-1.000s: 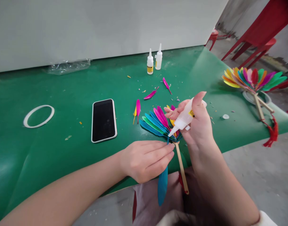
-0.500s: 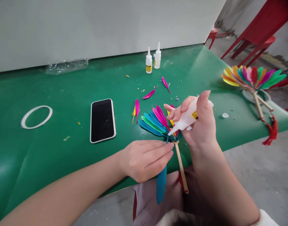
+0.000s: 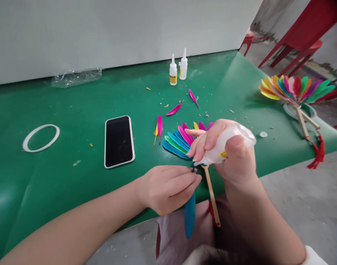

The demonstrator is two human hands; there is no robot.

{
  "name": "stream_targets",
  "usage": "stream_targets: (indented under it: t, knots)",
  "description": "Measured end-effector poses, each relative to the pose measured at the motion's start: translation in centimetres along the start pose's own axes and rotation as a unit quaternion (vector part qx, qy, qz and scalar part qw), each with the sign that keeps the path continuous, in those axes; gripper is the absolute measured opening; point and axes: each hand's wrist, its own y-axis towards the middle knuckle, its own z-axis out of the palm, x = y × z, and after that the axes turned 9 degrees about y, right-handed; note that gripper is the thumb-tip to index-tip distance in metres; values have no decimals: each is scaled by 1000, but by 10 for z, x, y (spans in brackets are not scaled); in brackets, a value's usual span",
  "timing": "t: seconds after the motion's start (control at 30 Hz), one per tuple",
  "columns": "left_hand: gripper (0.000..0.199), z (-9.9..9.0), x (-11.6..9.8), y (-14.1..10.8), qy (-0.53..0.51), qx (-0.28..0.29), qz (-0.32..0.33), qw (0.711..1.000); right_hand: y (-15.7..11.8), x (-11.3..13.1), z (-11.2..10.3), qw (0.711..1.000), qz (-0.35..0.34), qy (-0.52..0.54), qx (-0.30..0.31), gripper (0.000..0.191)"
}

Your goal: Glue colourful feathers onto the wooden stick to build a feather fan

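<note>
Closed in a pinch, my left hand [image 3: 168, 189] holds a blue feather [image 3: 190, 215] near its quill, the vane hanging down past the table edge. My right hand [image 3: 231, 158] grips a white glue bottle [image 3: 222, 145], tilted so its nozzle points down and left by the quill tip; my fingers partly cover the nozzle. Behind both hands a feather fan [image 3: 176, 143] in blue, green and pink lies on the table, partly hidden by my right hand. Its wooden handle [image 3: 212, 197] sticks out over the near edge.
Two glue bottles [image 3: 173, 73] stand at the back. Loose pink feathers [image 3: 175, 109] lie before them. A phone [image 3: 119, 141] and a white ring [image 3: 41, 138] are on the left. A finished-looking feather fan [image 3: 298, 90] rests on the right, near a small white cap [image 3: 263, 134].
My right hand has turned and tipped the glue bottle more, its base now raised and its nozzle lower by the quill. My left hand has stayed nearly still with the blue feather.
</note>
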Motion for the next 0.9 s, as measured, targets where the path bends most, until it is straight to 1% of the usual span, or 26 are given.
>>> stream_targets:
  t: [0.1, 0.17, 0.3, 0.37, 0.43, 0.5, 0.57, 0.7, 0.77, 0.83, 0.9]
  knots:
    - [14, 1, -1, 0, -21, -2, -11, 1000, 0, -1, -1, 1000, -25, 5, 6, 34]
    - [12, 0, -1, 2, -25, 0, -16, 1000, 1, -2, -1, 999, -37, 4, -1, 33]
    - [12, -2, 0, 3, -15, 14, -14, 1000, 2, -3, -2, 999, -40, -15, -29, 28]
    - [13, -3, -1, 2, -19, 13, -10, 1000, 2, -4, -3, 998, -44, -18, -32, 26]
    - [13, -2, -1, 1, -25, 16, -19, 999, 2, -4, -3, 998, -45, -16, -30, 26]
    - [13, -2, -1, 1, -31, 26, -32, 999, 1, -4, -3, 999, -40, -11, -19, 26]
    - [12, -1, -2, 0, -36, 27, -38, 998, 0, -3, -3, 1000, -31, -3, 5, 25]
    - [11, 0, -1, 1, -46, 30, -39, 998, -3, 0, -3, 998, -8, 13, 62, 25]
    - [11, 0, -1, 1, -51, 31, -35, 998, -3, 0, -3, 997, -2, 14, 70, 26]
    - [13, 0, -1, 1, -60, 19, -31, 998, -3, -1, -3, 999, -5, 11, 53, 25]
    - [14, 1, -3, 0, -67, 7, -29, 997, -1, -2, -3, 1000, -15, -1, 23, 25]
